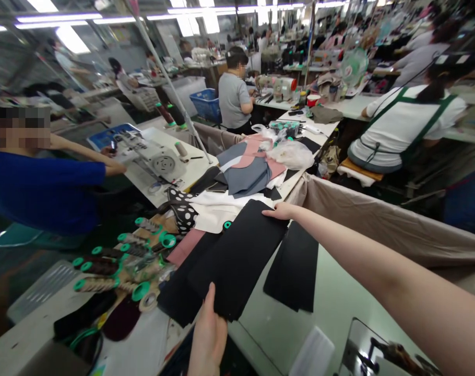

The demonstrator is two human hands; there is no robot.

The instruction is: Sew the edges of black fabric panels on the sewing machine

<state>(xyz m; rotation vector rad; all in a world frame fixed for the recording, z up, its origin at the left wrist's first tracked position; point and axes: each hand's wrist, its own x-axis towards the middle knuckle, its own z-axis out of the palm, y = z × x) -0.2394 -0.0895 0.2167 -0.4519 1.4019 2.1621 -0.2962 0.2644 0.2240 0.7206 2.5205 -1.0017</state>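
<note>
Between the two hands lies a long black panel, its long axis running from the near left end up to the far right end. Left hand sits at the near end: the thumb presses on top of the panel's lower edge, the remaining fingers are hidden beneath, so it pinches the cloth. Right hand is at the far end, arm stretched out, fingers closed on the upper corner; the grip itself is partly hidden under the cloth. Both ends are thus held, neither hand nearer the middle. Under the panel, toward the left fingers, a second black piece shows. Right of the panel, apart from both hands, lies a smaller black strip on the table. Left of the left fingers stand thread spools. Beyond the right fingers lies a stack of grey and pink fabric.
</note>
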